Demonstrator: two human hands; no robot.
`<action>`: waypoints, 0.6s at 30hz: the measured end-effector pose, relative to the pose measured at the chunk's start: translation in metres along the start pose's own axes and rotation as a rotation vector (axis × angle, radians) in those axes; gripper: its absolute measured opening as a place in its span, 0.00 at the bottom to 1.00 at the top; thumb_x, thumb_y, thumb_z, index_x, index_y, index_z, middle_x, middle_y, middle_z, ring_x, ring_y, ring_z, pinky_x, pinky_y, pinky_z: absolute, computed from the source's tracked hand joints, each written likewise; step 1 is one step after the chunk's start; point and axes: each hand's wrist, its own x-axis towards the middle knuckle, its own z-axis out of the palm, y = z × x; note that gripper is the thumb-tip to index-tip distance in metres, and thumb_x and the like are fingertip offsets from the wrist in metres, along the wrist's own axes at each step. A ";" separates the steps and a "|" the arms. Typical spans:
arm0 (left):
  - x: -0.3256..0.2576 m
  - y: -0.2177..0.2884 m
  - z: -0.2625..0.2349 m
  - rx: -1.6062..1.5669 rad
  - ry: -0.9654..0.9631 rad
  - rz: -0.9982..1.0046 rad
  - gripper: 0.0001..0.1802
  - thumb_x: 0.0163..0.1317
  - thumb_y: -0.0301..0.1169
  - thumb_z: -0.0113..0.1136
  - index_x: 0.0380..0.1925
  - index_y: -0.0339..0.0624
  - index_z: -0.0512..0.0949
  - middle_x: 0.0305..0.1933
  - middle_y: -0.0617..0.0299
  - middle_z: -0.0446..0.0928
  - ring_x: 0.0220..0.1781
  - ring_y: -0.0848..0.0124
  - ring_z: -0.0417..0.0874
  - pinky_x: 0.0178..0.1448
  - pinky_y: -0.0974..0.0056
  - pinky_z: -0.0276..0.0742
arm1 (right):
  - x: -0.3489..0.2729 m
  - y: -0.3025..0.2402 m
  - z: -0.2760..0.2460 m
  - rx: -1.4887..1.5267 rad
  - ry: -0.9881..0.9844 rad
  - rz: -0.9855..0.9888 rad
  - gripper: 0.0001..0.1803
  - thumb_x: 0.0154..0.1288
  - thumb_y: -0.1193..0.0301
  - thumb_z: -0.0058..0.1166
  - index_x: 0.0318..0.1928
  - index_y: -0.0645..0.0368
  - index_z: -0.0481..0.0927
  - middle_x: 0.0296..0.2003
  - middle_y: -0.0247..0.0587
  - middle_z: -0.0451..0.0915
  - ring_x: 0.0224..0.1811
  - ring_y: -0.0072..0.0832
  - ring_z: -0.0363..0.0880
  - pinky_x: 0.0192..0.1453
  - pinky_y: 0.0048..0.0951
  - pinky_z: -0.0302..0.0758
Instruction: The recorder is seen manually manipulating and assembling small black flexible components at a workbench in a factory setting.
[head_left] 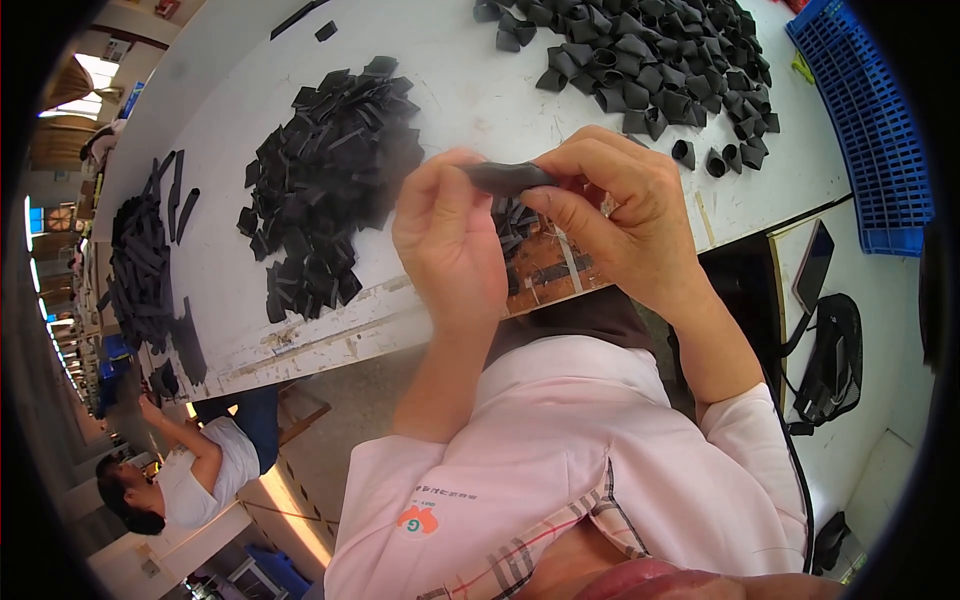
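Observation:
Between my two hands, above the table's near edge, is a short black strip (508,178) that looks soft and flat. My left hand (450,225) pinches one end of it between thumb and fingertips. The other end is gripped by the thumb and fingers of my right hand (620,205). Left of my hands lies a heap of flat black pieces (330,170). Beyond my right hand spreads a large pile of black folded loops (650,60), a few standing apart at its near side. Small black scraps (510,225) show below the held strip, partly hidden by my hands.
A bundle of long black strips (140,265) lies at the white table's (230,350) left end. A blue plastic crate (865,110) stands at the right. Near it are a phone (815,265) and a black mesh bag (830,360). Another person (190,465) sits at the lower left.

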 end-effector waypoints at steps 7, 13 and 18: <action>-0.002 -0.005 -0.010 0.058 -0.094 -0.013 0.06 0.60 0.25 0.49 0.36 0.35 0.74 0.37 0.56 0.74 0.39 0.71 0.72 0.50 0.65 0.67 | -0.008 0.025 0.013 0.033 0.129 -0.149 0.06 0.47 0.79 0.57 0.28 0.64 0.74 0.22 0.38 0.72 0.20 0.30 0.71 0.22 0.25 0.66; 0.005 0.012 0.005 0.410 -0.175 -0.017 0.06 0.57 0.24 0.55 0.33 0.32 0.75 0.32 0.61 0.74 0.34 0.78 0.72 0.40 0.75 0.68 | -0.009 0.017 0.014 -0.124 0.148 -0.157 0.05 0.48 0.78 0.57 0.27 0.63 0.74 0.22 0.39 0.71 0.21 0.31 0.72 0.23 0.26 0.66; 0.015 0.017 -0.005 0.543 -0.297 0.009 0.05 0.56 0.24 0.57 0.31 0.34 0.76 0.28 0.63 0.76 0.30 0.79 0.74 0.36 0.77 0.69 | -0.004 0.006 0.005 -0.047 0.026 -0.059 0.05 0.49 0.77 0.56 0.28 0.62 0.74 0.21 0.38 0.70 0.20 0.32 0.71 0.22 0.27 0.66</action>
